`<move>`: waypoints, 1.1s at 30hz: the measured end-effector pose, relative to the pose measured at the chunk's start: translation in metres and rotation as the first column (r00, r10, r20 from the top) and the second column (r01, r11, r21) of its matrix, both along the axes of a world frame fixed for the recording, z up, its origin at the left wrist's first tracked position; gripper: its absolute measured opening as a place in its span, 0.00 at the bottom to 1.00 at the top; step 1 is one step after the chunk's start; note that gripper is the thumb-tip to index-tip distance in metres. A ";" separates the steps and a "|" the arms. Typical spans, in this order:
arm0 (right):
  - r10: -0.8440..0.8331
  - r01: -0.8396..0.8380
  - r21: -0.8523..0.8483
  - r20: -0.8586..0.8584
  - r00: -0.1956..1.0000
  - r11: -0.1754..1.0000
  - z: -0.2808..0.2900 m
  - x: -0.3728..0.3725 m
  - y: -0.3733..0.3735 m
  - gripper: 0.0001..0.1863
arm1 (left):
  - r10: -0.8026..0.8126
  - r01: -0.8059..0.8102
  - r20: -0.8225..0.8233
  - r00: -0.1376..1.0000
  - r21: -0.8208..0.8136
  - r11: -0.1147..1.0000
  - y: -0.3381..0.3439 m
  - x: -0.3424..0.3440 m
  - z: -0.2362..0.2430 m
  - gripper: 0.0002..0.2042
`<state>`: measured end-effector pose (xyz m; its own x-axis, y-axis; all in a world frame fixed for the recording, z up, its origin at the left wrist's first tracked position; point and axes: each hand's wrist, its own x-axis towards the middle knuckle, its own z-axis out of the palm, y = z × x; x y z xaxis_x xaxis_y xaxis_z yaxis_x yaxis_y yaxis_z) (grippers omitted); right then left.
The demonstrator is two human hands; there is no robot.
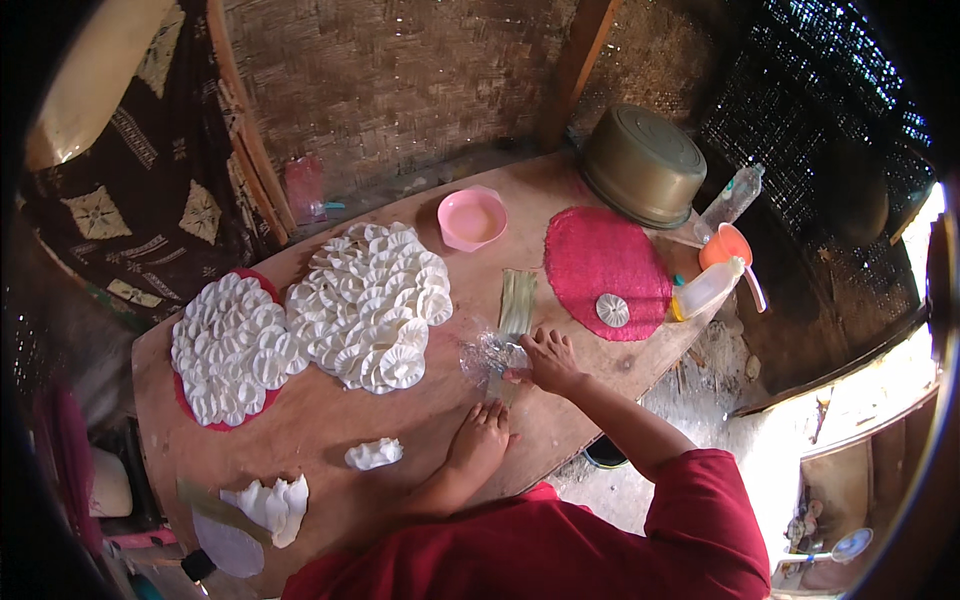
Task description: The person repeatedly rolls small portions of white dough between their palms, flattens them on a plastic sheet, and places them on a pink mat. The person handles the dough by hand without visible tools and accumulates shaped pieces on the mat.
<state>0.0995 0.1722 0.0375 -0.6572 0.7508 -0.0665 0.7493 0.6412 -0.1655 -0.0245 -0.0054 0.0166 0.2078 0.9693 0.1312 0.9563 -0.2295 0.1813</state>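
Crumpled clear plastic (483, 352) lies on the wooden table, over the near end of a pale green woven strip (517, 302). My right hand (548, 362) is on the plastic's right side, with a fold of it between thumb and forefinger. Closer to me, my left hand (483, 437) rests low with its fingers stretched toward the plastic's near edge. What lies beneath the fingertips is hidden. To the left of my left hand sits a lump of white dough (374, 454). A single ridged white disc (612, 310) lies on a round pink mat (607, 262) at the right.
Many overlapping white discs (368, 300) cover the table's left side, some on another pink mat (273, 398). A pink bowl (472, 219), large metal pot (645, 165), plastic bottles (732, 203) and an orange dipper (725, 247) stand farther back. White pieces (275, 508) lie near left.
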 end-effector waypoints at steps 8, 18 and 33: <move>-0.088 0.088 -0.059 0.013 0.996 0.994 -0.001 -0.012 0.062 0.32 | -0.040 0.040 0.004 0.999 0.012 0.999 0.001 -0.004 0.006 0.26; -0.293 0.293 0.014 0.020 0.956 0.956 -0.015 -0.033 0.141 0.32 | -0.007 -0.008 0.088 0.996 0.171 0.985 0.002 0.000 -0.009 0.25; -0.212 -0.009 -0.372 -0.548 0.809 0.928 0.027 0.061 -0.016 0.28 | 0.412 0.170 0.906 -0.099 -0.393 0.904 0.066 -0.059 -0.001 0.23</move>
